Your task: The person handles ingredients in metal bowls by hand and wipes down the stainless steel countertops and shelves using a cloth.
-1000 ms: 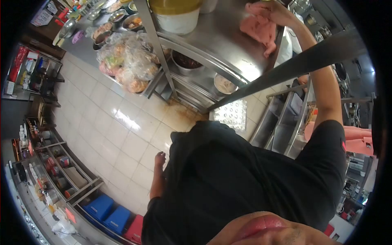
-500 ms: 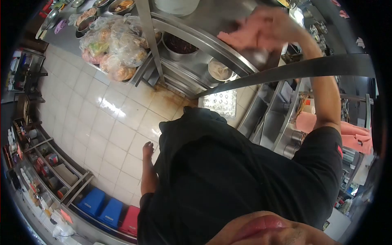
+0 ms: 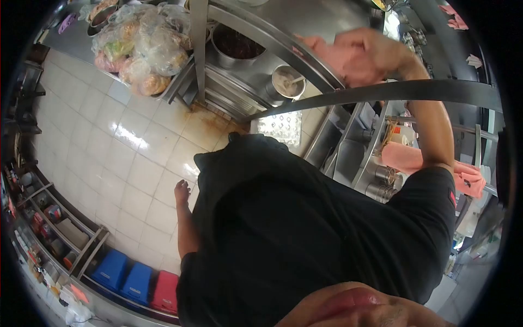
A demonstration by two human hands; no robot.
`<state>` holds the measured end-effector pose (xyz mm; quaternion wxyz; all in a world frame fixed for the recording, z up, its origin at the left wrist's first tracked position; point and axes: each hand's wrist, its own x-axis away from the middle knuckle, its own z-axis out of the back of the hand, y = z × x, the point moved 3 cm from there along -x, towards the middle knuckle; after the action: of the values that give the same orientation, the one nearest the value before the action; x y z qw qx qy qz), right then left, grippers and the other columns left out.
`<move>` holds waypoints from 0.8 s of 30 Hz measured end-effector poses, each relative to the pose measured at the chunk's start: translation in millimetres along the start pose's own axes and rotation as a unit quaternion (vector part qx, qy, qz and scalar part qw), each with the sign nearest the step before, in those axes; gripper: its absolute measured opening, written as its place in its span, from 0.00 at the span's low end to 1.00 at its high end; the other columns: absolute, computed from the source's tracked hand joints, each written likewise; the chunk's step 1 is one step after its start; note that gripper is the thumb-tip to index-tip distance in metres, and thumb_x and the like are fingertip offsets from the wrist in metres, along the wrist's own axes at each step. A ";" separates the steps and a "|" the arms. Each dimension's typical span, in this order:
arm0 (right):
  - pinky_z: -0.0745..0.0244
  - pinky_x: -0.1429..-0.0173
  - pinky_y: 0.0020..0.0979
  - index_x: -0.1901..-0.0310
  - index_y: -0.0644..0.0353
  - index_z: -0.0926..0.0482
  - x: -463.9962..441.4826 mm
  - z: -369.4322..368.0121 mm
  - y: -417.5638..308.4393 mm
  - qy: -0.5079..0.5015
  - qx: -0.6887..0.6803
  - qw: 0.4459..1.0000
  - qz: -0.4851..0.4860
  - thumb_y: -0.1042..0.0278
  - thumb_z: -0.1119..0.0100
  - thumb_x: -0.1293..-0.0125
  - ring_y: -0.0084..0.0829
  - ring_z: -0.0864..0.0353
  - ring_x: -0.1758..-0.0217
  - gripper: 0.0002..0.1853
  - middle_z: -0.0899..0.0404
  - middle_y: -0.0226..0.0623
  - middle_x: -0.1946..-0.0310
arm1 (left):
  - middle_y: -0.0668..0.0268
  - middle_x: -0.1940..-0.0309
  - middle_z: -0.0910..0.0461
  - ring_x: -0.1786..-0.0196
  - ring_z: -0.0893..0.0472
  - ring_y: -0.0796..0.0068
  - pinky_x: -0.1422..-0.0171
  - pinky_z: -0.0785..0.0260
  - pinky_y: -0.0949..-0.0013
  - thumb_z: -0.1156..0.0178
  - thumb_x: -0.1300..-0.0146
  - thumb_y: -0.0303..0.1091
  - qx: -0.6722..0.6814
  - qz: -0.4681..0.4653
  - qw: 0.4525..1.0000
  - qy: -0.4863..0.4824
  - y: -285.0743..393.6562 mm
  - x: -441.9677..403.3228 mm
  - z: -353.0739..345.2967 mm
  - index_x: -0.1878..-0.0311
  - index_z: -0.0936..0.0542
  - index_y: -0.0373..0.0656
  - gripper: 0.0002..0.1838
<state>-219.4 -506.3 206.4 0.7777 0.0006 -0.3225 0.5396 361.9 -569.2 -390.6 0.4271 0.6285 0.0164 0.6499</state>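
My right hand [image 3: 377,50] is raised on the far side of a curved-looking steel rail [image 3: 376,94]. Its fingers are closed on a pink cloth [image 3: 338,59], which is bunched and smeared by motion over the steel counter [image 3: 313,19]. The cloth reaches the edge of another steel bar [image 3: 283,39]; whether it touches the bar I cannot tell. Low at my side hangs my left hand [image 3: 183,192], loosely curled above the tiled floor, fingers slightly apart and holding nothing.
Filled clear plastic bags [image 3: 144,46] pile up on the left counter. A pot of dark contents [image 3: 237,43] and a smaller pot with pale contents [image 3: 287,82] stand below the bars. Pink towels [image 3: 403,157] hang at right. Blue bins [image 3: 110,268] and a red bin [image 3: 165,291] line the lower left.
My right hand and the cloth have shifted slightly down in view, nearer the bars. The whole view has moved a little; my left hand still hangs at my side.
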 end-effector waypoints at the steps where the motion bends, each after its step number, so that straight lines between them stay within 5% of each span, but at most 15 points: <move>1: 0.28 0.58 0.28 0.53 0.64 0.25 -9.4 10.5 10.6 0.024 0.021 0.997 0.069 0.69 0.36 0.45 0.22 0.26 0.61 0.18 0.24 0.33 0.65 | 0.62 0.67 0.21 0.73 0.23 0.77 0.76 0.34 0.75 0.45 0.37 0.34 -0.012 0.002 1.000 -0.001 -5.3 1.0 0.1 0.42 0.27 0.36 0.21; 2: 0.29 0.60 0.27 0.54 0.65 0.25 -18.1 20.8 21.3 0.050 0.046 0.988 0.136 0.71 0.37 0.43 0.21 0.27 0.63 0.16 0.25 0.31 0.65 | 0.63 0.69 0.21 0.75 0.24 0.77 0.77 0.35 0.74 0.44 0.37 0.35 -0.043 -0.023 0.999 -0.013 -14.2 -6.8 3.2 0.43 0.26 0.37 0.21; 5: 0.30 0.69 0.29 0.75 0.62 0.25 -28.4 45.0 33.5 0.085 0.140 0.986 -0.019 0.66 0.34 0.45 0.27 0.27 0.73 0.11 0.25 0.33 0.78 | 0.63 0.69 0.20 0.76 0.24 0.77 0.78 0.34 0.73 0.44 0.38 0.35 -0.073 -0.064 0.995 -0.016 -20.2 -7.0 13.0 0.43 0.25 0.38 0.21; 8: 0.29 0.59 0.27 0.54 0.65 0.25 -38.3 28.1 98.7 0.039 -0.004 0.999 -0.017 0.71 0.37 0.42 0.22 0.26 0.62 0.16 0.25 0.31 0.65 | 0.63 0.65 0.20 0.73 0.23 0.76 0.76 0.33 0.72 0.45 0.37 0.36 -0.053 0.013 0.998 0.011 -17.4 -9.3 22.0 0.41 0.26 0.39 0.21; 14: 0.32 0.54 0.30 0.58 0.64 0.25 -46.9 23.2 90.0 -0.044 0.165 0.984 0.053 0.73 0.36 0.44 0.27 0.28 0.60 0.13 0.29 0.32 0.66 | 0.62 0.59 0.21 0.67 0.24 0.77 0.70 0.33 0.74 0.46 0.36 0.35 -0.001 0.028 0.999 0.022 -2.1 3.3 26.1 0.39 0.28 0.39 0.22; 17: 0.33 0.56 0.29 0.63 0.64 0.26 -41.5 18.1 77.4 0.053 0.113 0.991 0.048 0.71 0.37 0.45 0.30 0.29 0.61 0.10 0.31 0.34 0.66 | 0.62 0.59 0.21 0.68 0.24 0.77 0.71 0.33 0.74 0.46 0.36 0.35 -0.007 0.034 0.999 0.020 -3.1 7.4 21.8 0.39 0.28 0.39 0.22; 20: 0.35 0.48 0.31 0.64 0.63 0.26 -45.9 20.6 72.1 0.014 0.180 0.983 0.034 0.71 0.37 0.45 0.32 0.30 0.56 0.10 0.30 0.35 0.64 | 0.64 0.61 0.22 0.70 0.24 0.78 0.72 0.34 0.75 0.45 0.36 0.36 -0.004 0.037 0.999 0.017 -11.6 7.8 17.8 0.39 0.28 0.38 0.22; 23: 0.40 0.41 0.38 0.65 0.63 0.26 -27.4 11.5 28.1 -0.086 0.301 0.939 0.142 0.70 0.35 0.47 0.34 0.31 0.51 0.11 0.29 0.36 0.64 | 0.65 0.63 0.22 0.70 0.25 0.78 0.73 0.35 0.76 0.44 0.36 0.37 0.003 0.034 0.999 0.016 -23.7 4.0 17.3 0.40 0.28 0.39 0.23; 24: 0.46 0.37 0.43 0.70 0.64 0.23 -16.7 4.4 8.1 -0.066 0.224 0.953 0.193 0.67 0.34 0.47 0.37 0.32 0.50 0.10 0.29 0.35 0.64 | 0.66 0.63 0.22 0.70 0.25 0.78 0.73 0.35 0.76 0.44 0.36 0.38 0.004 0.037 0.999 0.018 -22.6 5.7 16.7 0.40 0.27 0.39 0.23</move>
<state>-231.9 -518.4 198.7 0.6160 0.1478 -0.2378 0.7363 388.8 -560.2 -395.1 0.3996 0.6189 0.0035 0.6762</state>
